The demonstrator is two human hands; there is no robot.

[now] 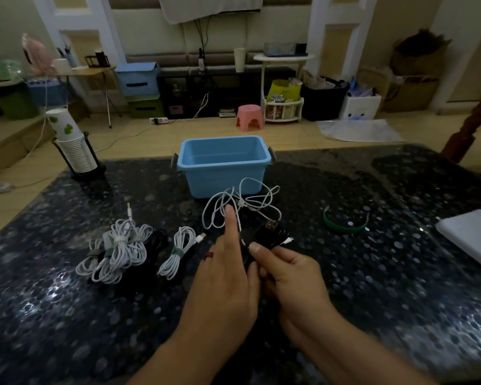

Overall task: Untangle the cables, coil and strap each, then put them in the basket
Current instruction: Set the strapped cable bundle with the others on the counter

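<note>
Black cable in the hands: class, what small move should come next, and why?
Probably lift the black cable clear of the loose white cable. The right hand grips it, the left hand points a finger into the white loops, and the blue basket holds nothing.

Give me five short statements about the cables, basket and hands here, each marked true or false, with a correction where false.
1. The blue basket already holds strapped cables. False: it looks empty.
2. Strapped white coils lie on the table left of the hands. True.
3. The right hand grips a black cable. True.
4. The loose white cable is neatly coiled. False: it lies in a loose tangle before the basket.
5. The green strap is wrapped round a cable. False: it lies alone on the table, right of the cables.
</note>
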